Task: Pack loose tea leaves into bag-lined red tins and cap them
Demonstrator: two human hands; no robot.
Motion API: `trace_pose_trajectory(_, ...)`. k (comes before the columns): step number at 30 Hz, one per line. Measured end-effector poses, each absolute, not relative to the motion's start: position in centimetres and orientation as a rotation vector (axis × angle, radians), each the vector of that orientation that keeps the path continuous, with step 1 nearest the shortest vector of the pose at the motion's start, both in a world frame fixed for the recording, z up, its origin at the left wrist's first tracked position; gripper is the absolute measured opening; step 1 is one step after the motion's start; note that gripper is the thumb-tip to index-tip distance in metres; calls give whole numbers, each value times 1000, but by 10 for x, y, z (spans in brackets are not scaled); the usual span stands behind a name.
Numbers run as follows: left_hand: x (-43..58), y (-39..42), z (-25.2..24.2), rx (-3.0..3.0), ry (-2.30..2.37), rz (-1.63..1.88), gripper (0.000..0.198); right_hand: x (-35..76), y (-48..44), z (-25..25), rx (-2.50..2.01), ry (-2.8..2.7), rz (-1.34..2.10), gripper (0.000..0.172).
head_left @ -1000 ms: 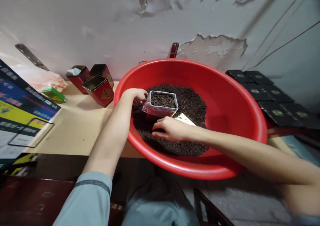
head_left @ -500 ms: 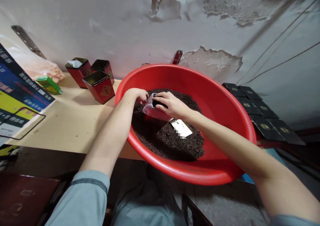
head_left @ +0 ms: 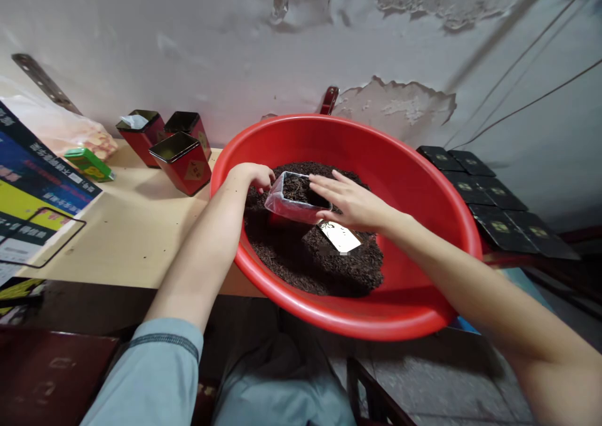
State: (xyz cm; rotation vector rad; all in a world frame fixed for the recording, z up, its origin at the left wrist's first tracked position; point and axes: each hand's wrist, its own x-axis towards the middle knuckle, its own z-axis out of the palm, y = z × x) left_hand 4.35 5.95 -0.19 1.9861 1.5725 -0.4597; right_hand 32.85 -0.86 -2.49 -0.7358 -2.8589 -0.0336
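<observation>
A square red tin lined with a clear plastic bag [head_left: 294, 210] stands in the dark dried leaves, which look like loose tea [head_left: 348, 275]. More of the leaves fill the bag almost to its top. My left hand [head_left: 256, 176] is beside the tin's left corner with its fingers curled in; whether they pinch anything is hidden. Over the tin's right side lies my right hand [head_left: 352, 203], fingers stretched and spread, their tips at the bag's rim. Just below it a white card [head_left: 340, 238] rests on the leaves.
The wide red basin [head_left: 423, 194] holds the leaves. Left of it, on the wooden tabletop [head_left: 136, 238], stand several open red tins [head_left: 182, 169] and a green box [head_left: 89, 164]. Black square lids [head_left: 498, 225] lie in rows at the right. A peeling wall rises behind.
My right hand has drawn back to the right from the bag's mouth and its fingers have straightened, uncovering the leaves inside. The left hand stays beside the tin. The view has shifted slightly.
</observation>
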Motion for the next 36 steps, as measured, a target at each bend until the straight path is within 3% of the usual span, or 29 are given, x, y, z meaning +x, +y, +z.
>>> trace_pose_trajectory(5,39,65,-8,1995,1508,-452,67,330,-13,-29,-702,-2813,-22,52)
trace_pose_trajectory(11,37,65,-8,1923,1519,-431,72,339,-14,-22,-781,-2595,14,40)
trace_pose_trajectory(14,38,64,-6,1905,1540,-425,72,339,-26,-21,-897,-2534,-88,43)
trace_pose_trajectory(16,40,62,-4,1898,1547,-435,72,328,-38,-30,-810,-2804,-51,48)
trace_pose_trajectory(20,41,58,-2,1891,1578,-438,73,292,-66,-70,-767,-3297,380,50)
trace_pose_trajectory(24,40,60,-3,1886,1603,-509,76,273,-84,-98,-1036,-3359,737,75)
trace_pose_trajectory(28,41,61,-2,1896,1605,-572,77,269,-90,-100,-1053,-3403,1014,63)
trace_pose_trajectory(36,44,55,3,1877,1621,-550,78,272,-95,-94,-1189,-3036,1350,59)
